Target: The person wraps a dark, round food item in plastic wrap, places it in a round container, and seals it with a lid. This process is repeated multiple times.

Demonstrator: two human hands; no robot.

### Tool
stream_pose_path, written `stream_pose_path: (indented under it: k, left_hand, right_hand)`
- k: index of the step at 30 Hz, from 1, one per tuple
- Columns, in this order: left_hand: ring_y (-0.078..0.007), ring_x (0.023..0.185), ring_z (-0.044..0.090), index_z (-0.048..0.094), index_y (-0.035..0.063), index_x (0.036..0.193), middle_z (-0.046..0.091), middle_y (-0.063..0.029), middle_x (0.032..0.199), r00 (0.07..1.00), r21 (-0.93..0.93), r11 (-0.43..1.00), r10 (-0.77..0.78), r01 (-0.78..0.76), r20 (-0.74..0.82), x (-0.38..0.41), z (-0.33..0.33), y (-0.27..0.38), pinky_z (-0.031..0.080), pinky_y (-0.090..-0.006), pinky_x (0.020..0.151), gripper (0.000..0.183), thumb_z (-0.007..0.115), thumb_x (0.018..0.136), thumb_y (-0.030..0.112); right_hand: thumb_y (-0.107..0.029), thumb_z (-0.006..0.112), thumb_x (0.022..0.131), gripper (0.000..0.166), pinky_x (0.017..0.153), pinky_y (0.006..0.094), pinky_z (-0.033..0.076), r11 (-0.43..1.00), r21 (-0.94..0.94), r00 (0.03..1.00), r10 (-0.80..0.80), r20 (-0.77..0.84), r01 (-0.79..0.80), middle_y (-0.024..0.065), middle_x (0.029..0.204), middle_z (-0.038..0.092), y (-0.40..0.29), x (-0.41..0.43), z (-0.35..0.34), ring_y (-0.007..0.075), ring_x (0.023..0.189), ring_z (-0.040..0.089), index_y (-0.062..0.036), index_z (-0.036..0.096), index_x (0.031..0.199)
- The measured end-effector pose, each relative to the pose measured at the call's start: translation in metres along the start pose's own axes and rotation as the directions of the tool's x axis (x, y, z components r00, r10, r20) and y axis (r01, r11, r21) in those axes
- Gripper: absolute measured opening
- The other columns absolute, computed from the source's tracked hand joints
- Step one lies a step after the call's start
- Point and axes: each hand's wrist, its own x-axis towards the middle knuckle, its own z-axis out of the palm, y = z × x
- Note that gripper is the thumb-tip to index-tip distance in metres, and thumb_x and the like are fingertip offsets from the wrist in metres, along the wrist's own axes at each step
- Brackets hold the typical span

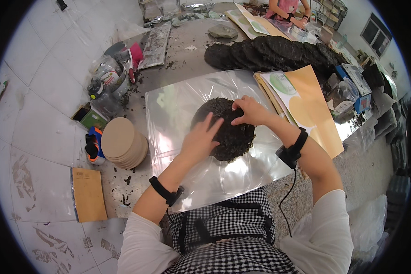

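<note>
A round, dark cake of what looks like dried seaweed (234, 137) lies on a stack of clear plastic film sheets (178, 113) before me. My left hand (202, 137) rests on the cake's left part with its fingers spread and nothing held. At the upper right rim, my right hand (248, 111) touches the cake with bent fingers; a gap shows between thumb and forefinger. Part of the cake is hidden under both hands. Each of my wrists wears a black strap with a small device.
Round tan discs (118, 142) are stacked at left, near bottles (102, 90) and a green tin (89, 116). Printed sheets (304, 106) lie right of the film. Behind them is a row of overlapping dark cakes (270, 53). Another person (287, 13) works at the far end.
</note>
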Motion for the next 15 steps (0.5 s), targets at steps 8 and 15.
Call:
stream_pose_path:
  k: [8, 15]
  left_hand:
    - [-0.0319, 0.114, 0.052, 0.032, 0.0087, 0.143, 0.046, -0.0138, 0.135, 0.999, -0.075, 0.996, -0.045, 0.043, -0.02, 0.0, -0.001, -0.001, 0.049, -0.0399, 0.088, 0.08, 0.074, 0.077, 0.023]
    - [-0.0292, 0.107, 0.054, 0.038, 0.0199, 0.142, 0.052, -0.012, 0.118, 0.997, -0.065, 0.996, -0.049, 0.053, 0.057, 0.005, -0.006, 0.001, 0.05, -0.0372, 0.084, 0.074, 0.073, 0.078, 0.029]
  right_hand:
    - [-0.013, 0.073, 0.082, 0.038, 0.07, 0.0281, 0.053, 0.524, 0.772, 0.908, 0.389, 0.159, -0.36, 0.0051, 0.097, 0.06, 0.002, -0.026, -0.028, 0.0131, 0.085, 0.06, -0.0071, 0.054, 0.115]
    - [-0.012, 0.073, 0.083, 0.038, 0.067, 0.029, 0.055, 0.255, 0.845, 0.786, 0.556, 0.269, -0.47, 0.005, 0.092, 0.057, -0.001, -0.064, -0.011, 0.0133, 0.08, 0.06, -0.0039, 0.046, 0.109]
